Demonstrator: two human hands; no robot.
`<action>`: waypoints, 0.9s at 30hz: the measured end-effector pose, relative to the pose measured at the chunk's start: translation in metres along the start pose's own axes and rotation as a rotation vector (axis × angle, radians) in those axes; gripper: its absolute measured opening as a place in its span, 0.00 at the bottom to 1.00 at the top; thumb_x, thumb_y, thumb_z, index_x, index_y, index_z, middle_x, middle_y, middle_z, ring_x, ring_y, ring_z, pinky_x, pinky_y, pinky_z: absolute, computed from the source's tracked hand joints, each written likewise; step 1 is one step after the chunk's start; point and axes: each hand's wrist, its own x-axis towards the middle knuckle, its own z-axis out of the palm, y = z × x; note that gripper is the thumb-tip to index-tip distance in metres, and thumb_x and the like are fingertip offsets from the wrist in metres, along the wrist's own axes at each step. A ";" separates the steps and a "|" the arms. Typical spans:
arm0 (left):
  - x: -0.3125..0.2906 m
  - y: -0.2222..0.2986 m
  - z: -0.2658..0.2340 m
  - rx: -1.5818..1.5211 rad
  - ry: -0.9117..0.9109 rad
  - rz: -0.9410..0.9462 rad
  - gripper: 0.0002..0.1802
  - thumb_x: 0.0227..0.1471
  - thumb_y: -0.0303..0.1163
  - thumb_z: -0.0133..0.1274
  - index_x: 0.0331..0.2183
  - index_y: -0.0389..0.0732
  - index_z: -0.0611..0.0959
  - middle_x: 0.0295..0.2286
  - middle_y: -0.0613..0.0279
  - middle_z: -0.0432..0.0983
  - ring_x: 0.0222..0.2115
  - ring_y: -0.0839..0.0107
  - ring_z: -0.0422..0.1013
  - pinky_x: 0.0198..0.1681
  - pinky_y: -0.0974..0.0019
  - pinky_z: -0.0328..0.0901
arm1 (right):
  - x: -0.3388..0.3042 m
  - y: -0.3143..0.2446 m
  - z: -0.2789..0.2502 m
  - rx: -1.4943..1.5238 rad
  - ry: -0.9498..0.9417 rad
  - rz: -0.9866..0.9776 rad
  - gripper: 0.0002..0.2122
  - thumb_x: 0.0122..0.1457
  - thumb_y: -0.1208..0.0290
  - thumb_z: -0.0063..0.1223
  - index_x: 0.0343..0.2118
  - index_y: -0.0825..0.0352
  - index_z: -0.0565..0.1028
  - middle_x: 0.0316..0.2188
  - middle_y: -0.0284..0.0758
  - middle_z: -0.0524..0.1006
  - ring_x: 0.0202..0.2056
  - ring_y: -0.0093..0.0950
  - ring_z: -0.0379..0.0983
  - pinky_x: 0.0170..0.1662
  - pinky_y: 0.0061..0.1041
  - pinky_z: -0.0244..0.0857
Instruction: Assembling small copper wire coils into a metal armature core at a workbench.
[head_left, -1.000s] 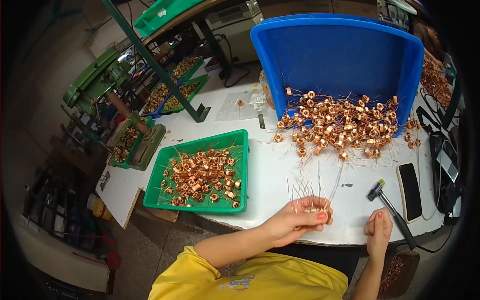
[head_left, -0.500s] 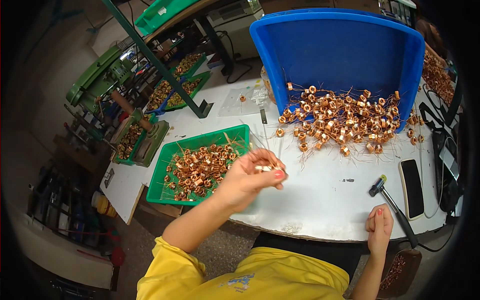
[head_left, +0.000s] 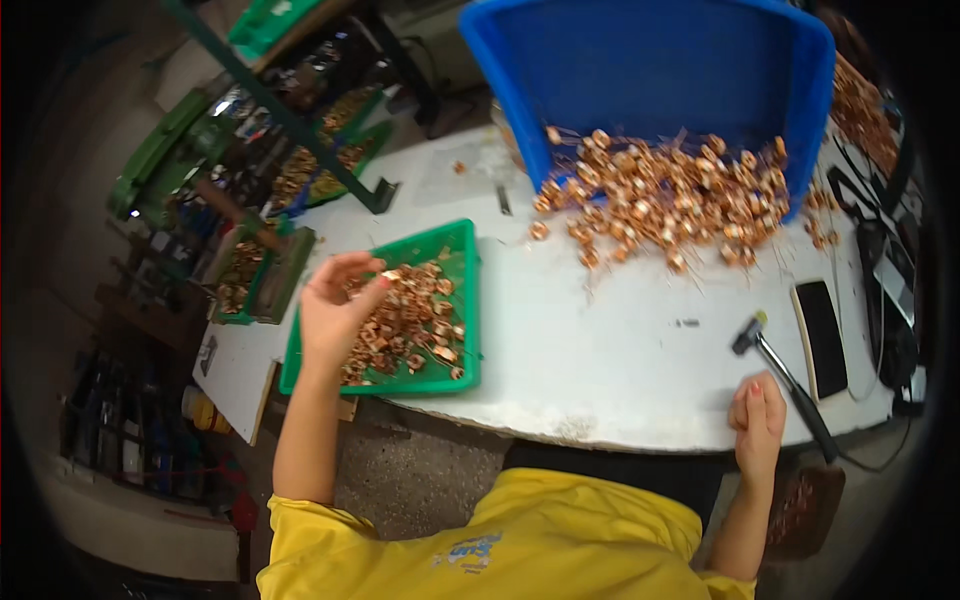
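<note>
My left hand (head_left: 335, 310) is over the left part of a green tray (head_left: 468, 300), its thumb and fingers curved and apart. I make out no coil held in it, though motion blurs the fingertips. Under and beside it, the tray holds a heap of small ring-shaped copper wire coils (head_left: 410, 325) with loose wire ends. My right hand (head_left: 758, 410) is closed near the table's front edge, thumb pressed over the curled fingers; whatever is inside is hidden. Just beyond it lies a hammer (head_left: 790, 385) with a dark handle, its head pointing away from me.
A tipped blue bin (head_left: 660, 75) stands at the back, more copper coils (head_left: 680, 205) spilling from it onto the white table (head_left: 560, 340). A phone (head_left: 818, 335) and cables lie at the right. A green metal post (head_left: 290, 120) and a green machine (head_left: 165, 150) stand at the left.
My left hand has moved left, from beside the tray's right edge to over its left part; the coil seen in its fingers before no longer shows there. The right hand stays closed near the hammer.
</note>
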 end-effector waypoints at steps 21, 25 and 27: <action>-0.148 0.025 0.185 -0.374 -0.600 0.360 0.12 0.37 0.15 0.51 0.30 0.33 0.75 0.31 0.53 0.74 0.27 0.68 0.70 0.31 0.74 0.66 | 0.156 -0.020 0.085 -1.342 -0.037 -0.834 0.11 0.46 0.75 0.52 0.35 0.65 0.70 0.30 0.36 0.72 0.30 0.32 0.68 0.34 0.27 0.62; -0.144 0.024 0.179 -0.415 -0.602 0.332 0.13 0.38 0.14 0.50 0.31 0.33 0.75 0.31 0.55 0.73 0.27 0.69 0.70 0.32 0.74 0.65 | 0.187 0.000 0.095 -1.741 -0.160 -0.687 0.14 0.44 0.74 0.53 0.36 0.67 0.68 0.30 0.39 0.74 0.34 0.37 0.71 0.36 0.34 0.63; -0.144 0.019 0.172 -0.394 -0.537 0.283 0.13 0.38 0.14 0.50 0.31 0.33 0.76 0.31 0.55 0.73 0.27 0.69 0.70 0.32 0.74 0.65 | 0.180 -0.006 0.098 -1.823 -0.105 -0.741 0.16 0.43 0.74 0.55 0.37 0.67 0.69 0.29 0.39 0.75 0.32 0.36 0.71 0.36 0.34 0.62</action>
